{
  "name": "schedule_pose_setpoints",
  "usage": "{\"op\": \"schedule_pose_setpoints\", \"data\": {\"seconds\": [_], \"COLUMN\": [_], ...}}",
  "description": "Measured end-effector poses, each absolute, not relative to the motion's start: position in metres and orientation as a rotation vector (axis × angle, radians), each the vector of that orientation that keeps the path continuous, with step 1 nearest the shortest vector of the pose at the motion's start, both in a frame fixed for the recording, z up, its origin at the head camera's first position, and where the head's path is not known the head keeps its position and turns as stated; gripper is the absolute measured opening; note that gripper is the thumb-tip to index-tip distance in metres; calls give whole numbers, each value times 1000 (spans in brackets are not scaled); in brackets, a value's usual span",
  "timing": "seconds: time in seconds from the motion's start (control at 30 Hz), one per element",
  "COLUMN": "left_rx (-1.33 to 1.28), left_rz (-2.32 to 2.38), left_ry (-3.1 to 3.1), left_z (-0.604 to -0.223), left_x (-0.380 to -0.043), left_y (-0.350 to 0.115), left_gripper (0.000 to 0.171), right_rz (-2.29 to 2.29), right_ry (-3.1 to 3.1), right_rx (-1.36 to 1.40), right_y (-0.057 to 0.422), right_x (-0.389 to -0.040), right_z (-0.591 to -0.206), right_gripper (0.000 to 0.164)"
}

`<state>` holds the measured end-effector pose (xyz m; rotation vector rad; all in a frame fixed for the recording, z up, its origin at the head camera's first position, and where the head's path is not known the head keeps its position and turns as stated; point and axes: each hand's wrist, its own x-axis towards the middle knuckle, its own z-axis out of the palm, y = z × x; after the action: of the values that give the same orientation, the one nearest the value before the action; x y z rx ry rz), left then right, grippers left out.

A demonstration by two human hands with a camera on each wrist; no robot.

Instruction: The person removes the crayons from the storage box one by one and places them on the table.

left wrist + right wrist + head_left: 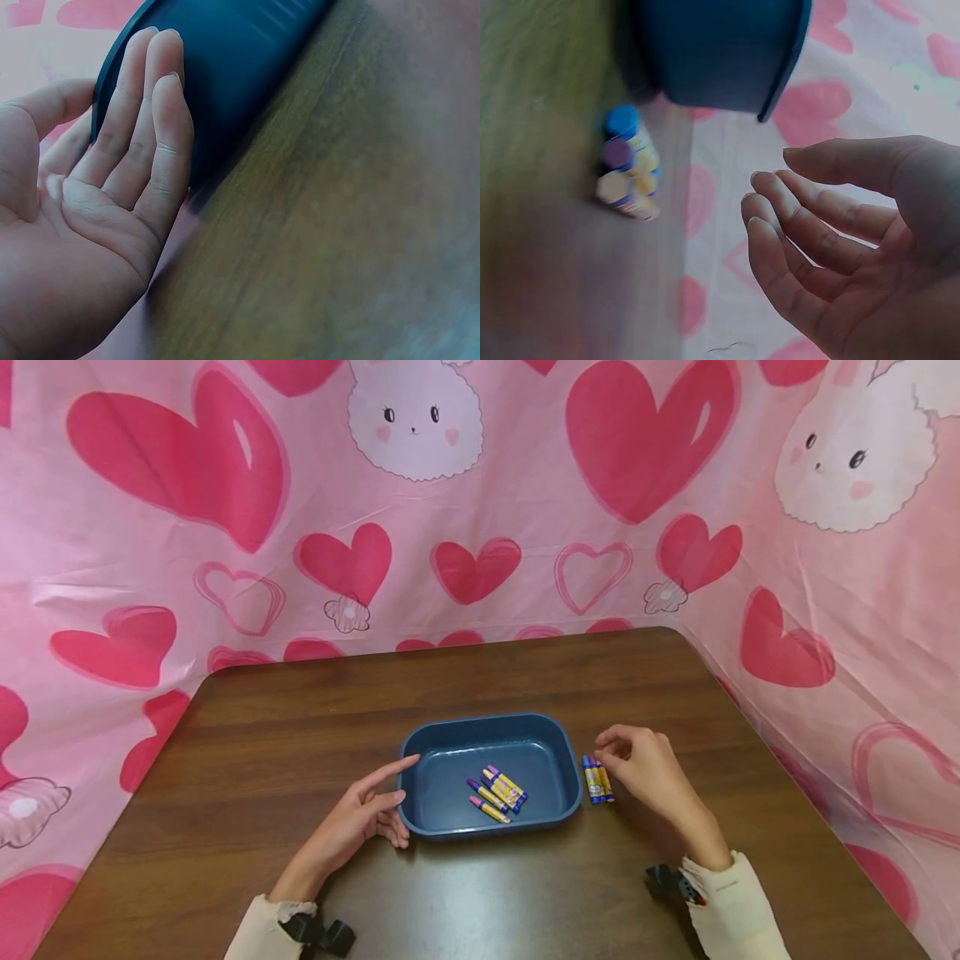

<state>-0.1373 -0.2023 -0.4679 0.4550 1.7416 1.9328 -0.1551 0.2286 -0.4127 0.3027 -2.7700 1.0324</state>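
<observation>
pink heart-printed fabric [517, 485] backs the brown wood-grain desk [322, 727], where the left hand [362, 810], fingers nearly straight, rests against the left end of a dark blue rounded-rectangular tray [442, 793] holding slim yellow-wrapped crayons [507, 785]. a row of similar crayons [597, 783] lies just right of the tray, near the loosely curved right hand [651, 770], thumb apart, gripping nothing. reaching for that row seems the step in hand; the next move likely calls for a pinch.
</observation>
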Motion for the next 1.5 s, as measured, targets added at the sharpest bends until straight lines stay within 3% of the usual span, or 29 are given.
{"op": "schedule_pose_setpoints", "data": {"seconds": [0.53,0.93,1.17,1.5], "left_rx": [444,404,430,458], "left_rz": [1933,1927,1930,1930], "left_ry": [1740,1716,1727,1745], "left_z": [-471,-472,-472,-471], "left_x": [-136,-134,-134,-138], "left_y": [-203,-208,-205,-203], "left_gripper": [54,55,54,54], "right_rz": [902,922,854,920], "right_ry": [-2772,-3014,-3087,-3096], "right_rx": [582,728,784,847], "right_y": [164,125,117,121], "right_x": [-157,-175,-178,-184], "right_z": [-377,-409,-429,-429], "right_gripper": [12,17,9,3]}}
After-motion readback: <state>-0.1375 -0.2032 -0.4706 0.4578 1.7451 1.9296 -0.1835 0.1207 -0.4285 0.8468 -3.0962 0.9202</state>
